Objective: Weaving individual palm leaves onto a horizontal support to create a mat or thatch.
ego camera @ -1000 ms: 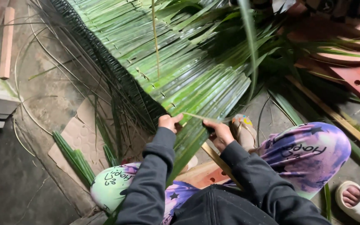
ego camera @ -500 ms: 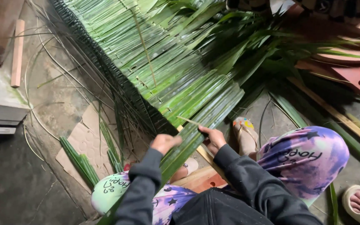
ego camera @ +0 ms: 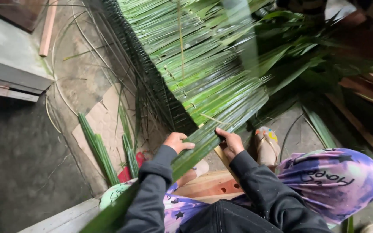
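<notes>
Palm leaf (ego camera: 203, 139) being held folded across the lap, running from beside the dark sleeve up to the near edge of the stitched leaf panel (ego camera: 195, 64). Gripping it on both sides: left hand (ego camera: 178, 141) curled with the thumb laid over one edge, right hand (ego camera: 229, 142) closed with fingers pinched on the other, right at the foot of a thin pale sliver (ego camera: 212, 119); not showing clearly whether that sliver is itself pinched. Seemingly seating this leaf against the last one in the row, over the wooden batten (ego camera: 220, 156). Needing next, by the look of it, a steady left hold while pinning through both layers. Further out, lying apart on the cardboard (ego camera: 104, 125), folded spare leaves (ego camera: 98, 149); beyond the panel, spreading wide, a loose leaf heap (ego camera: 307, 56).
</notes>
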